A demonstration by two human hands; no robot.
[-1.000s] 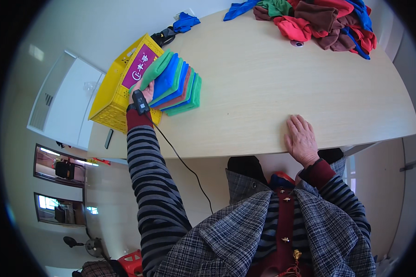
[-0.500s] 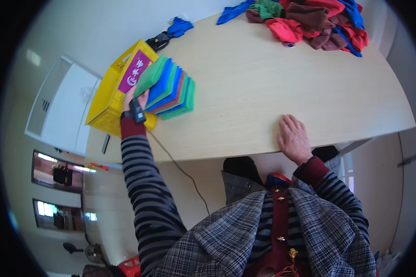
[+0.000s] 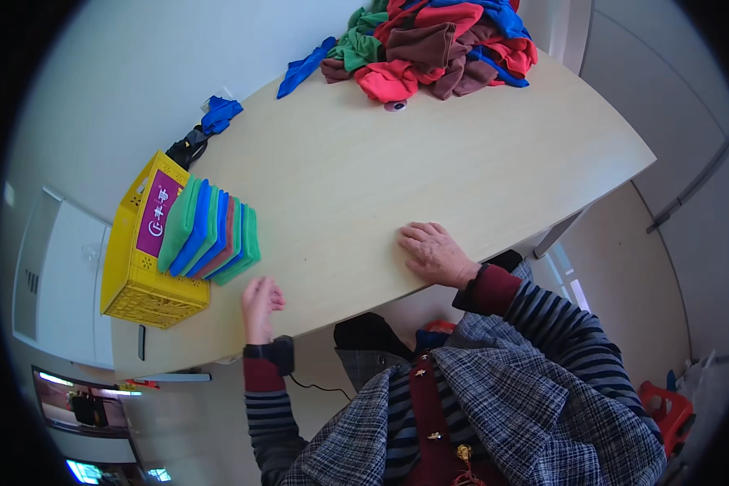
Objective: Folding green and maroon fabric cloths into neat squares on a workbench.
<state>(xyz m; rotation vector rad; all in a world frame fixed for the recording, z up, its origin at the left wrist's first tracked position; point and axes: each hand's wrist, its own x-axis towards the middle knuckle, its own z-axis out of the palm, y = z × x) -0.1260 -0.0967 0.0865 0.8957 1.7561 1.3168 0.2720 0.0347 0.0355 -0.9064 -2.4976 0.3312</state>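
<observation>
A stack of folded cloths [image 3: 211,231] in green, blue and brown leans beside the yellow plastic crate [image 3: 125,255] at the left of the table. My left hand [image 3: 262,302] is just in front of the stack, apart from it, over the table's near edge. Its fingers are loosely bent and nothing is in them. A dark device is strapped to that wrist, with a cable trailing from it. My right hand [image 3: 436,253] rests palm down on the tabletop near the edge, fingers stretched out and holding nothing.
A loose heap of red, brown, green and blue cloths [image 3: 429,49] covers the table's far side. A small round object [image 3: 395,105] lies before it. Behind the crate are a blue cloth [image 3: 220,115] and a black item [image 3: 188,147]. A thin dark object [image 3: 142,343] lies near the left edge.
My left hand has come off the cloth stack and drawn back toward me. The view has turned right, so the table and its things appear further left. My right hand still rests on the table.
</observation>
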